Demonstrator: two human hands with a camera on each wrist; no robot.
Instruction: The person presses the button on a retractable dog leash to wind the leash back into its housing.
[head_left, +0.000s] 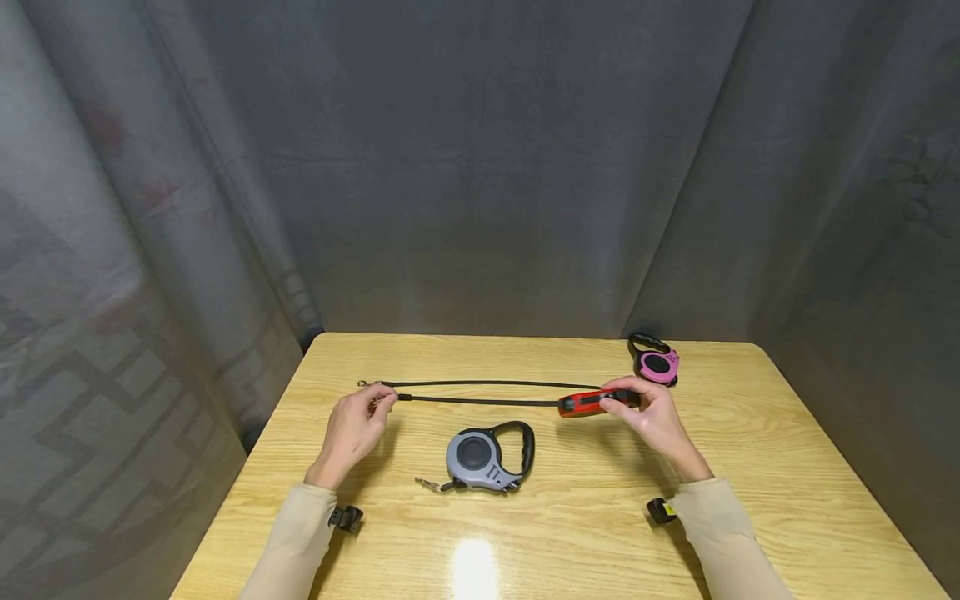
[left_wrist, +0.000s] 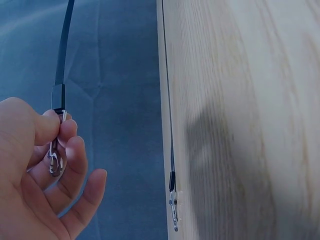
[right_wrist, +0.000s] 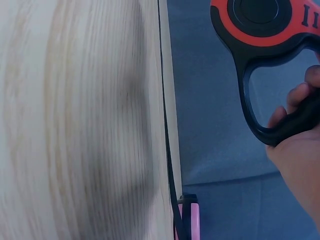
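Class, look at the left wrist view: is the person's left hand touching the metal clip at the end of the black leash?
Touching. In the left wrist view, the left hand pinches the metal clip between thumb and curled fingers, with no gap visible.

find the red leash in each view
head: red leash mid-table, gripped by right hand.
left wrist: casing not in view; only its strap and clip, pinched by left hand.
right wrist: top right.
shared landmark: wooden table.
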